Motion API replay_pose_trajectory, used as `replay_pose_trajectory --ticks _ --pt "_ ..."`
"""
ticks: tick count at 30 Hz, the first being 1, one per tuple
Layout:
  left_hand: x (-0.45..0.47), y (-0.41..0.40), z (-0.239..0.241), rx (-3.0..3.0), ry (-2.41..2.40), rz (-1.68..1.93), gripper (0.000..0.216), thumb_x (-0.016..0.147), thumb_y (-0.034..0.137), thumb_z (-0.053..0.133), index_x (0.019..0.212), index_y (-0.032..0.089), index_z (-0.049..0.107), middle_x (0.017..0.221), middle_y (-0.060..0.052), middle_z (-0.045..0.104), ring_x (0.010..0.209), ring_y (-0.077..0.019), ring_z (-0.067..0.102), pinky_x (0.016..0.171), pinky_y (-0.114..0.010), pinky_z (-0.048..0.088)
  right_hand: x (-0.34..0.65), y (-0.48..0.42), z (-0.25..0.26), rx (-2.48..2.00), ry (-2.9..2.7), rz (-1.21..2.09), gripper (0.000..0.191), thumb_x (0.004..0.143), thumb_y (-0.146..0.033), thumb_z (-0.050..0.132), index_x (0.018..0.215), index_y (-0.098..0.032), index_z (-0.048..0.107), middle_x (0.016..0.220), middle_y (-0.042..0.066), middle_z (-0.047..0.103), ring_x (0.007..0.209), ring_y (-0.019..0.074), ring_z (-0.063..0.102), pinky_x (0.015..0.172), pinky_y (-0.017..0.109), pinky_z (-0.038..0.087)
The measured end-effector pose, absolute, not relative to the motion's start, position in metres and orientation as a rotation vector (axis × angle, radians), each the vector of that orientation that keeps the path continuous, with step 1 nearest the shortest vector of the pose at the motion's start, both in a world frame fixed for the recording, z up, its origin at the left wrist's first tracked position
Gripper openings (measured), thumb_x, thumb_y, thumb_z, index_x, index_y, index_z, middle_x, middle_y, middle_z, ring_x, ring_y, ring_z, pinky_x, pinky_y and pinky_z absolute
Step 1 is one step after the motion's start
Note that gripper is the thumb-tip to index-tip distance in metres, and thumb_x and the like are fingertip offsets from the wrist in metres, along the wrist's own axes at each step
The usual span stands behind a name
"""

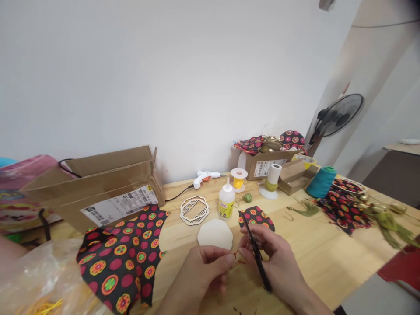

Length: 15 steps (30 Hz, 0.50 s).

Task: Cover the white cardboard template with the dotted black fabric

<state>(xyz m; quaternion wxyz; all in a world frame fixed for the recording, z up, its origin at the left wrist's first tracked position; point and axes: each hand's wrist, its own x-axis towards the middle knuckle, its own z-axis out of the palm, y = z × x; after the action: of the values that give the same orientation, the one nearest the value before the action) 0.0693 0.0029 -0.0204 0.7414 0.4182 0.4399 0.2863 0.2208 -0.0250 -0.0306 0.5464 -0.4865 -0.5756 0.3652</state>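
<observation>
Black and slim, a tool [257, 253] slants across the right hand [277, 258], gripped in its curled fingers; its long axis runs from a narrow tip, pointing forward and slightly left toward a patterned cloth piece [257, 216], back to the thicker end at lower right. Above the wooden table [328, 253], the left hand [203, 273] pinches red thread [235, 254] beside the right fingertips. Just beyond lies a white scalloped board [215, 234], with an upright glue bottle [226, 203] behind it.
</observation>
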Motion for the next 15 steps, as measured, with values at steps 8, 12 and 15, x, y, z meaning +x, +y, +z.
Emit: replay_pose_trajectory --ticks 8,12,15 --pt "0.0685 0.0025 -0.018 0.824 0.892 0.604 0.022 0.058 0.03 0.07 0.053 0.012 0.059 0.041 0.005 0.045 0.036 -0.0023 0.035 0.037 -0.014 0.031 0.219 -0.0236 -0.027 -1.072 -1.284 1.052 0.03 0.065 -0.015 0.065 0.092 -0.019 0.053 0.074 0.002 0.064 0.063 0.013 0.059 0.058 0.023 0.046" --pt "0.068 0.0012 -0.0186 0.83 0.917 0.586 0.02 0.057 0.029 0.071 0.057 0.011 0.06 0.042 0.005 0.045 0.036 -0.0024 0.036 0.037 -0.014 0.03 0.2181 -0.0243 -0.0235 -1.039 -1.279 1.137 0.033 0.063 -0.015 0.067 0.092 -0.018 0.054 0.076 0.002 0.064 0.066 0.0129 0.059 0.06 0.022 0.045" --pt "0.0683 0.0 -0.0179 0.827 0.948 0.571 0.02 0.057 0.028 0.071 0.057 0.011 0.061 0.041 0.005 0.046 0.036 -0.0025 0.036 0.037 -0.014 0.031 0.2177 -0.0244 -0.0218 -1.027 -1.261 1.179 0.033 0.06 -0.013 0.07 0.089 -0.018 0.055 0.07 0.0 0.063 0.064 0.0121 0.059 0.059 0.021 0.045"
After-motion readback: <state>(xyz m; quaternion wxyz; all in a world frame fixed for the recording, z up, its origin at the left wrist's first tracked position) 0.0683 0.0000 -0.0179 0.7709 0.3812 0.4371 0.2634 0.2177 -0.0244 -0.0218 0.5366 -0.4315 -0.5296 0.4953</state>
